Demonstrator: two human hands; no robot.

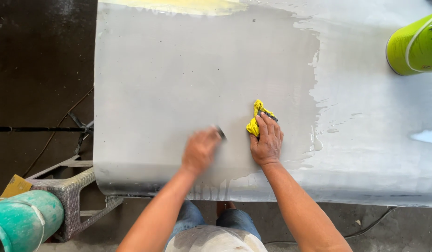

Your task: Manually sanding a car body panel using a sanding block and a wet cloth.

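Two bare hands work side by side on a wet grey panel.

The grey panel (178, 70) fills most of the frame, wet and glossy toward the right and matt where the hands are; a yellowish patch sits at its top edge. A lime-green bucket (414, 44) stands on it at upper right, well apart from the hands. At lower left, off the panel, are a teal bucket (20, 219), a metal stand (71, 186) and a thin cable on the dark floor. Nothing lies between the hands. The right hand (267, 140), just right of frame centre, presses flat with its fingers over a crumpled yellow cloth (256, 116), which pokes out above the fingertips. The left hand (200, 150), just beside it, is blurred and curled around a small dark object (221, 133) at its fingertips; how firmly it grips, I cannot tell.
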